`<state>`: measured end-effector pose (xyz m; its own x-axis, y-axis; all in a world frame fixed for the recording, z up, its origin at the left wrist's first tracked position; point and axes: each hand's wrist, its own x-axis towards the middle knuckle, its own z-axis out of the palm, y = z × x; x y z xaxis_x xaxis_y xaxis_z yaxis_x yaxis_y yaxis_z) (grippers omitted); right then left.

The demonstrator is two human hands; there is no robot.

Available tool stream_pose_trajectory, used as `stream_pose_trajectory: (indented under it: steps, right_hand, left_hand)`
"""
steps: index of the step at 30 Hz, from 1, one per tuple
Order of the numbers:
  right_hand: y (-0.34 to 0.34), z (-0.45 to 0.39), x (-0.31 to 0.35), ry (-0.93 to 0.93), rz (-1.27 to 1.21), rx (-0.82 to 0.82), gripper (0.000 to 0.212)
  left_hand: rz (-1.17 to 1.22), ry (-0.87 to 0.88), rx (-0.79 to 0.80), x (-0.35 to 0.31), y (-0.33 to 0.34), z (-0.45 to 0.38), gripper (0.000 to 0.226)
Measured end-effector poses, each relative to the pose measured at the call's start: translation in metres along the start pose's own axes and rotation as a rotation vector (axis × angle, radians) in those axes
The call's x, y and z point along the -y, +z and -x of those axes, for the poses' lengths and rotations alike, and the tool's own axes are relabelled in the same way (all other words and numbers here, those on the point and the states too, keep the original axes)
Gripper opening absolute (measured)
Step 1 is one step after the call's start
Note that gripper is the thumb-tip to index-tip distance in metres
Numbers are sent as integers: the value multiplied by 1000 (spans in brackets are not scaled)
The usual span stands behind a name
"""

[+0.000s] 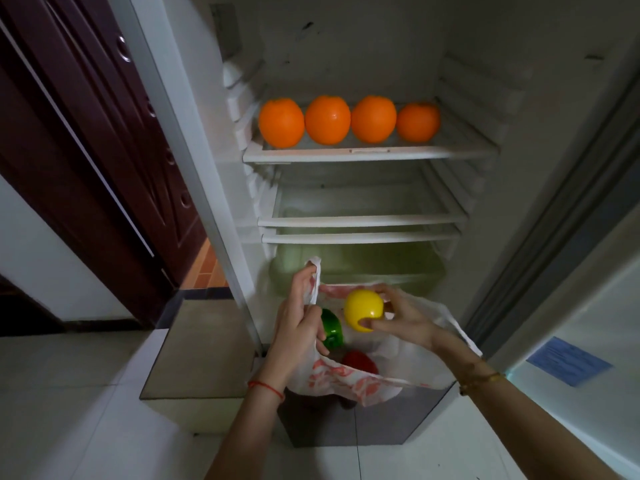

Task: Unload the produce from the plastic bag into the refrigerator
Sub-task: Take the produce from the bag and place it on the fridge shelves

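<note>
**Yellow pepper held above the open bag at the refrigerator**

A yellow pepper (363, 310) is gripped by the fingers of the right hand (403, 315), just above the mouth of the plastic bag (349, 377). The bag's handle is pinched shut in the left hand (298, 323) and held up in front of the refrigerator (485, 46). Inside the bag, a green pepper (331, 329) and a red pepper (360, 362) are seen. Four oranges (327, 120) are lined up side by side along the front edge of the top shelf (367, 154). The lower shelves are seen beneath it.
</note>
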<state>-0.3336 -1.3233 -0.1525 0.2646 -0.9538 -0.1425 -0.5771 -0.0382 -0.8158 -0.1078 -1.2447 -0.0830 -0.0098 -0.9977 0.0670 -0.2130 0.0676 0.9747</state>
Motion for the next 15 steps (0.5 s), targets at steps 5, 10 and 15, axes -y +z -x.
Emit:
stream_pose_trajectory:
  steps: [5,10,15]
  right_hand:
    - [-21,-7,-5,112,-43,-112,62]
    - [-29,-5,3,86,-173,-109,60]
    - [-45,11,36,-25,-336,-101,66]
  left_hand:
    - [-21,12,-24,-1,2,-6,62]
    - [-35,16,-27,-3,4,-9,63]
    - [-20,-25,-14,-2,5,-17,64]
